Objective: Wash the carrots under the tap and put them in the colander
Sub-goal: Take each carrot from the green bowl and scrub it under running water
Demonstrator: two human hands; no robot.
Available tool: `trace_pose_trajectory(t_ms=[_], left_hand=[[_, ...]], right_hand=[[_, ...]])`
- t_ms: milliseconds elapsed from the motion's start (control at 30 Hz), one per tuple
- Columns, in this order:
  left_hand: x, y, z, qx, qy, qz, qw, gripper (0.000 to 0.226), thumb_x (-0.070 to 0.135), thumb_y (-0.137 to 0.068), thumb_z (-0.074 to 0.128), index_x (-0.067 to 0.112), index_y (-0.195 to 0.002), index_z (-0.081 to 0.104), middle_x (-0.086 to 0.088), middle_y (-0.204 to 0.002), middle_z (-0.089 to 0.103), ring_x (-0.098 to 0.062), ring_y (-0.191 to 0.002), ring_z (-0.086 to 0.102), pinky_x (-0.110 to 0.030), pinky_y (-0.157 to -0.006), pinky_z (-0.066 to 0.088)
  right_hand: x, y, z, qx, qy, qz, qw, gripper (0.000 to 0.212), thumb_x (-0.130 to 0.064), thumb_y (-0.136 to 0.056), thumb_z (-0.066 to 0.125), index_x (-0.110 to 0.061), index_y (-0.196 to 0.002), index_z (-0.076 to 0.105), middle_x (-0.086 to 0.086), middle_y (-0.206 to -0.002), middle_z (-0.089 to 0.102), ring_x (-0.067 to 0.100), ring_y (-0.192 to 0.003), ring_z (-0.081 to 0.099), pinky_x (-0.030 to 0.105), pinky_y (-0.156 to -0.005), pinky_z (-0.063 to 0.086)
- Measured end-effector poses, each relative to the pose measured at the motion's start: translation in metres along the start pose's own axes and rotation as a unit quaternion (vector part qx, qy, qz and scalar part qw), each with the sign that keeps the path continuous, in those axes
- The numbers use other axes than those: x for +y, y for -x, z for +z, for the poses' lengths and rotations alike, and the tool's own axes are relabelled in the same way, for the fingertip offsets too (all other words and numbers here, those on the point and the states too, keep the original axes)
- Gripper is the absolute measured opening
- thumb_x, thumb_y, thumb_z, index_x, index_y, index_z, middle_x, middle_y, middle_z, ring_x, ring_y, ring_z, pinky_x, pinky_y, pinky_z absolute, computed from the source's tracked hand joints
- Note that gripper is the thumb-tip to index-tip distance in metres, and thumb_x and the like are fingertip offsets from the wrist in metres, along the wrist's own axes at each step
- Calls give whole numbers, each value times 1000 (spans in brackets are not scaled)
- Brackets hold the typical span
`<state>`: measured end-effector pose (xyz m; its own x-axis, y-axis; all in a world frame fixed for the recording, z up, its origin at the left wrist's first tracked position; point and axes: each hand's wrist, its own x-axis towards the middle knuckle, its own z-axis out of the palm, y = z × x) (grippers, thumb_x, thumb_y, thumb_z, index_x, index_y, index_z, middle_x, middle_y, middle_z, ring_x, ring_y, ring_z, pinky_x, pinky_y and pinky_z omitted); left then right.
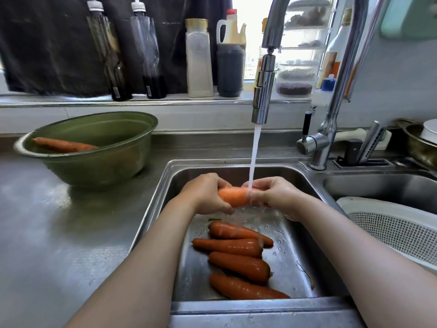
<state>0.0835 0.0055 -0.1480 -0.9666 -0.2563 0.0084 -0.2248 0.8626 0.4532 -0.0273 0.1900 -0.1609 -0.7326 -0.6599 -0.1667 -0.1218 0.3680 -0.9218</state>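
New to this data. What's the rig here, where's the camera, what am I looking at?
No robot here: a person works bare-handed, and the single picture comes from a wide-angle camera on their head, looking down at a steel sink. The left hand and right hand each grip one end of a carrot under water running from the tap. Four more carrots lie wet on the sink floor. On the counter to the left stands a green bowl with one carrot in it. A white colander sits in the neighbouring basin on the right; washed carrots go there. Bottles line the windowsill behind.
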Motion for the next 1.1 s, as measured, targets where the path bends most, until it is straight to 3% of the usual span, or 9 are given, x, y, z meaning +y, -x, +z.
trace_pose_trajectory(t_ms=[167, 267, 333, 400, 533, 633, 833, 1000, 1100], left_hand=[[2, -1, 6, 7, 29, 0, 1000, 63, 45, -72, 89, 32, -129, 67, 11, -112, 57, -12, -102, 58, -28, -79, 48], [5, -3, 7, 13, 78, -4, 997, 58, 46, -73, 88, 33, -126, 69, 12, -106, 60, -7, -95, 59, -27, -77, 50], [6, -5, 10, 12, 85, -14, 996, 52, 46, -72, 88, 33, -119, 72, 13, -101, 63, -6, -91, 61, -30, -79, 55], [3, -6, 12, 3, 84, -28, 996, 53, 48, -68, 89, 31, -116, 73, 12, -98, 66, -9, -89, 64, -33, -80, 58], [-5, -6, 10, -6, 126, -44, 991, 59, 44, -68, 92, 29, -122, 73, 6, -105, 69, -16, -99, 66, -36, -85, 59], [-2, -5, 8, -5, 109, -28, 994, 57, 43, -70, 90, 28, -122, 72, 7, -106, 68, -14, -98, 65, -30, -80, 55], [13, -5, 9, 6, 116, -3, 993, 51, 43, -72, 88, 34, -120, 73, 14, -99, 66, -6, -90, 64, -33, -84, 58], [-4, -6, 9, -8, 114, -30, 993, 54, 43, -67, 90, 29, -117, 75, 8, -102, 70, -14, -97, 66, -32, -83, 57], [-6, -4, 6, 5, 112, -26, 993, 52, 44, -67, 90, 31, -115, 75, 10, -102, 70, -12, -95, 65, -31, -81, 56]], right_hand=[[-4, 1, 13, 136, -9, -1, 991, 42, -39, -72, 94, -20, -102, 73, 3, -100, 74, 20, -91, 72, 30, -69, 59], [-6, -7, 22, 230, -56, 49, 970, 89, -51, -59, 97, -21, -132, 56, 4, -119, 65, 30, -103, 68, 47, -85, 62], [-4, -14, 28, 225, -144, 112, 957, 106, -51, -57, 98, -16, -142, 45, 10, -118, 65, 34, -95, 72, 47, -75, 64], [1, -17, 28, 169, -210, 141, 953, 79, -38, -72, 94, -3, -132, 57, 13, -101, 69, 28, -72, 71, 38, -56, 60], [1, -12, 21, 89, -299, 136, 940, 46, -1, -94, 70, 6, -135, 52, 25, -113, 71, 36, -93, 76, 49, -79, 64], [-9, -4, 21, 81, -317, 94, 940, 52, 8, -89, 72, -3, -132, 46, 22, -124, 59, 38, -99, 69, 50, -79, 64], [-20, 1, 35, 253, -168, 81, 949, 81, -38, -72, 94, -25, -122, 33, 9, -117, 53, 32, -101, 66, 45, -72, 63], [-15, 2, 28, 81, -249, 104, 959, 63, -10, -89, 80, -18, -135, 38, 21, -127, 59, 36, -90, 75, 54, -82, 64], [-15, 4, 27, 64, -261, 91, 959, 54, 3, -90, 74, -4, -136, 45, 20, -120, 62, 36, -97, 73, 53, -88, 62]])
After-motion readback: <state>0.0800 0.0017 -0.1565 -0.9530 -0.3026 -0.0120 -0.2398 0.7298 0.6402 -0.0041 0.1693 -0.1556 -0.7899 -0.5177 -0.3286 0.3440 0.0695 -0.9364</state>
